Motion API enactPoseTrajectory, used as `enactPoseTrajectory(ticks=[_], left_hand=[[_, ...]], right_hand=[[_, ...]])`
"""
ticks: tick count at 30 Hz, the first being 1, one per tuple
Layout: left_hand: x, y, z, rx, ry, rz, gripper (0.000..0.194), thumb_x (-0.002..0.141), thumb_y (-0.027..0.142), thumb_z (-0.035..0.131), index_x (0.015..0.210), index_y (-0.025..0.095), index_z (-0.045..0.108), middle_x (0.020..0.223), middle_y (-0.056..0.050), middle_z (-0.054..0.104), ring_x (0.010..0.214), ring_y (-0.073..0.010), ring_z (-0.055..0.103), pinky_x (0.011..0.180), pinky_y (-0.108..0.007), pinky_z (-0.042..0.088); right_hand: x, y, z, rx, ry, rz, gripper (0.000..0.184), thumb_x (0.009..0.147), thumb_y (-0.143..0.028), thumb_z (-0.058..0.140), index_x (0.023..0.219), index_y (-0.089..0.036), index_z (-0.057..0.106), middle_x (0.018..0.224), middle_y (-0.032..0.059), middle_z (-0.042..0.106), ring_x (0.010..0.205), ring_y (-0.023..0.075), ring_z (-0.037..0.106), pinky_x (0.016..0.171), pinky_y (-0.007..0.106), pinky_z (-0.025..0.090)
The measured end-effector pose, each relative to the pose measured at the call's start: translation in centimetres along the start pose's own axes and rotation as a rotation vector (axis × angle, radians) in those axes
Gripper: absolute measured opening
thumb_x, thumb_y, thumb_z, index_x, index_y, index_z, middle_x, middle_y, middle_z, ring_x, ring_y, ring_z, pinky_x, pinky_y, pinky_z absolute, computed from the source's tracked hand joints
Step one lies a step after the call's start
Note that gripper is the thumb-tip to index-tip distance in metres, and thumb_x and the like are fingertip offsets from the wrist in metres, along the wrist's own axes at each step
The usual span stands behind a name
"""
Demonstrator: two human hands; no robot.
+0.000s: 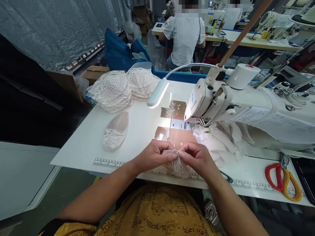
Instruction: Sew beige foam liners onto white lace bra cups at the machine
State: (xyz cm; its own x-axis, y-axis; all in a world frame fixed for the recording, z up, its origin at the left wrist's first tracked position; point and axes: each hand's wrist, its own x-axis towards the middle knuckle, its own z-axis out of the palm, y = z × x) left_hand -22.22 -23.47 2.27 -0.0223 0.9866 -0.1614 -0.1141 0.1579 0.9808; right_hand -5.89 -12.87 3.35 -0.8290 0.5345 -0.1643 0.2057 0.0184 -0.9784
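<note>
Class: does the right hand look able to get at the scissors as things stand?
Likely yes: the scissors lie to the right of the right hand, handles uncovered; but that hand is pinching lace fabric and would probably need to let go first.

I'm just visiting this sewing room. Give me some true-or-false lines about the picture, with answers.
1. The left hand and right hand both hold a piece of lace. True.
2. The scissors are in the right hand. False: the scissors lie on the table.
3. The loose cup lies on the lace pile. False: the loose cup lies apart from the lace pile.
4. In the picture, the lamp is left of the sewing machine. True.
</note>
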Motion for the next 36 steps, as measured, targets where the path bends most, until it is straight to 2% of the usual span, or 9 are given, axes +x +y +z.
enactPoseTrajectory(ticks=[6, 9, 11, 13, 15, 18, 22, 29, 36], left_hand=[[-0.2, 1.3, -2.5, -0.138, 0.223, -0.101, 0.03, 0.075, 0.041, 0.072, 0.075, 0.013, 0.062, 0.066, -0.001, 0.062, 0.057, -0.0136, 0.057, 0.053, -0.024, 0.046], [-0.6, 3.6, -4.8, 0.33, 0.545, 0.09, 0.025, 0.08, 0.039, 0.068, 0.073, 0.015, 0.062, 0.066, 0.0, 0.061, 0.06, -0.0125, 0.055, 0.056, -0.023, 0.044], [0.4, 4.3, -5.2, 0.769, 0.657, 0.24, 0.024, 0.085, 0.033, 0.061, 0.067, 0.016, 0.06, 0.064, 0.0, 0.057, 0.06, -0.0126, 0.052, 0.057, -0.024, 0.042], [2.5, 3.7, -4.4, 1.186, 0.569, 0.361, 0.025, 0.087, 0.025, 0.054, 0.064, 0.016, 0.058, 0.063, -0.002, 0.057, 0.062, -0.0148, 0.051, 0.06, -0.027, 0.042], [5.4, 2.0, -2.7, 1.528, 0.325, 0.365, 0.023, 0.087, 0.015, 0.049, 0.066, 0.016, 0.059, 0.069, -0.007, 0.061, 0.068, -0.0187, 0.054, 0.065, -0.031, 0.043], [8.6, -1.0, 0.4, 1.609, 0.173, 0.333, 0.025, 0.083, 0.006, 0.046, 0.064, 0.015, 0.06, 0.063, -0.009, 0.059, 0.064, -0.0213, 0.052, 0.059, -0.033, 0.04], [8.6, -2.2, 2.9, 1.626, 0.063, 0.329, 0.025, 0.089, 0.015, 0.046, 0.07, 0.014, 0.063, 0.066, -0.011, 0.058, 0.067, -0.0244, 0.052, 0.058, -0.036, 0.038], [6.6, 0.4, 0.1, 1.314, -0.016, 0.271, 0.029, 0.096, 0.023, 0.044, 0.079, 0.013, 0.066, 0.08, -0.008, 0.063, 0.073, -0.0187, 0.056, 0.064, -0.029, 0.044], [7.5, -1.7, -2.0, 1.297, 0.001, 0.466, 0.032, 0.1, 0.026, 0.039, 0.114, 0.014, 0.066, 0.122, -0.011, 0.065, 0.092, -0.0214, 0.061, 0.08, -0.037, 0.05]], right_hand=[[0.8, 0.3, -2.3, -0.07, -0.038, 0.014, 0.021, 0.085, -0.04, 0.062, 0.087, -0.019, 0.066, 0.079, 0.0004, 0.065, 0.068, 0.0124, 0.056, 0.062, 0.025, 0.043], [0.6, 0.5, -3.8, -0.273, 0.076, 0.004, 0.018, 0.088, -0.035, 0.057, 0.094, -0.022, 0.067, 0.087, 0.0007, 0.067, 0.074, 0.0141, 0.058, 0.066, 0.026, 0.044], [0.6, 0.7, -4.5, -0.393, 0.136, 0.008, 0.017, 0.089, -0.032, 0.054, 0.095, -0.023, 0.067, 0.087, -0.0001, 0.068, 0.074, 0.0145, 0.058, 0.066, 0.027, 0.043], [0.7, 0.7, -4.9, -0.489, 0.161, 0.003, 0.019, 0.089, -0.03, 0.051, 0.096, -0.024, 0.067, 0.087, -0.0003, 0.069, 0.074, 0.0152, 0.058, 0.066, 0.028, 0.043], [1.0, 0.6, -5.0, -0.565, 0.163, -0.013, 0.021, 0.09, -0.027, 0.049, 0.097, -0.024, 0.068, 0.089, 0.0001, 0.07, 0.077, 0.0163, 0.06, 0.068, 0.029, 0.043], [1.7, 0.4, -4.9, -0.647, 0.156, -0.027, 0.024, 0.09, -0.022, 0.046, 0.097, -0.022, 0.069, 0.094, 0.0019, 0.072, 0.084, 0.0182, 0.062, 0.074, 0.03, 0.044], [2.5, 1.0, -4.2, -0.744, 0.153, -0.074, 0.03, 0.088, -0.014, 0.042, 0.098, -0.021, 0.07, 0.095, 0.0049, 0.072, 0.088, 0.0191, 0.061, 0.077, 0.03, 0.044], [2.7, 3.0, -2.4, -1.113, 0.068, -0.075, 0.028, 0.086, -0.006, 0.041, 0.089, -0.018, 0.066, 0.094, 0.0053, 0.062, 0.073, 0.0149, 0.053, 0.06, 0.026, 0.035], [3.0, 3.2, -1.8, -1.334, 0.101, -0.031, 0.032, 0.089, -0.004, 0.04, 0.097, -0.02, 0.066, 0.097, 0.0061, 0.063, 0.079, 0.017, 0.053, 0.061, 0.027, 0.033]])
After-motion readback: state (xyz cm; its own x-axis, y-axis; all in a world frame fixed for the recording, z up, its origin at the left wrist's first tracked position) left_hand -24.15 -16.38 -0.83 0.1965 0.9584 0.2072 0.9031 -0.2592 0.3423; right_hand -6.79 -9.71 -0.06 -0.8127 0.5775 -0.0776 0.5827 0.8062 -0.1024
